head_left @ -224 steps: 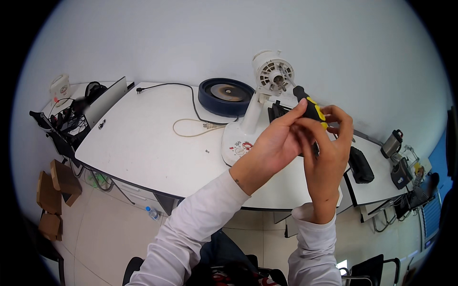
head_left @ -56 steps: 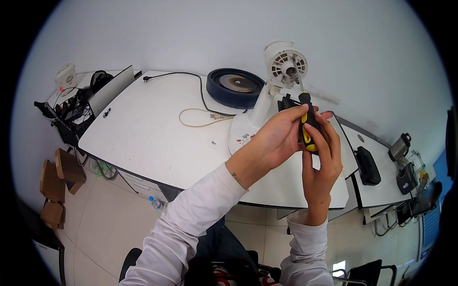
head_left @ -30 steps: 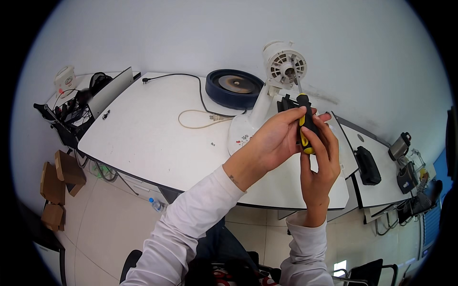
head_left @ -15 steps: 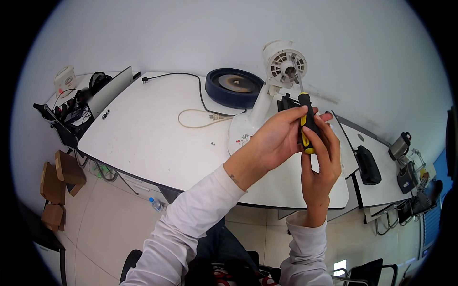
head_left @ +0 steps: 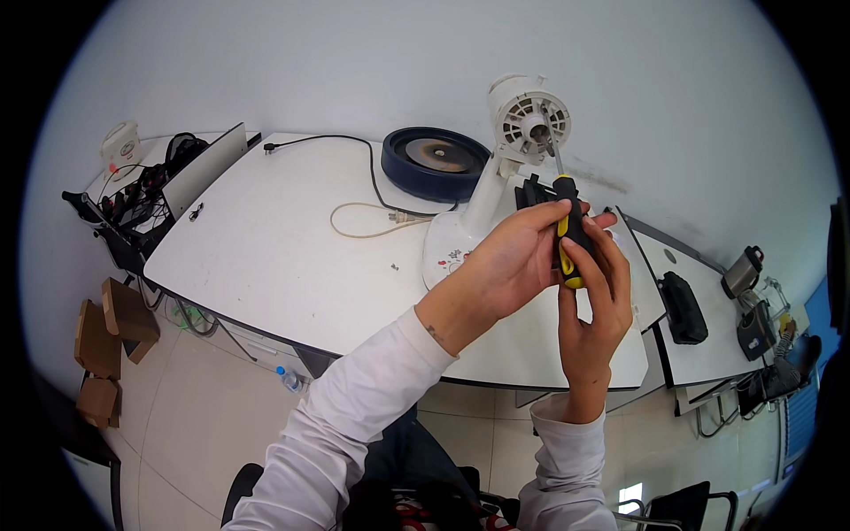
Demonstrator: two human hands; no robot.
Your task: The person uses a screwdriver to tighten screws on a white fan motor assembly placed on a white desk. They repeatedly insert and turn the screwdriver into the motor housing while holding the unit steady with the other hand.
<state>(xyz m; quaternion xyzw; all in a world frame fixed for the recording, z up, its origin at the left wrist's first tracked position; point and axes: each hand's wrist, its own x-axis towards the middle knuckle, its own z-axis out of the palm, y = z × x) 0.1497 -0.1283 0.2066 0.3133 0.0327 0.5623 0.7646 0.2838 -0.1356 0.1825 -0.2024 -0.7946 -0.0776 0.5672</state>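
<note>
Both my hands are closed on a black and yellow screwdriver. My left hand pinches the upper part of its handle from the left with the thumb. From the right, the fingers of my right hand grip the lower end. The metal shaft points up and away, its tip at the face of a white fan motor housing with a slotted round front. That housing tops a white stand, whose base carries a small red and grey pattern. Behind my left hand sits a black part, partly hidden.
On the white table lie a round dark blue ring-shaped object, a black power cable and a beige cord. A side table at right bears a black case. Cardboard boxes and a bottle stand on the floor.
The screwdriver handle and my fingers have shifted very slightly downward. Both hands keep the same hold, and the fan stand stays in place.
</note>
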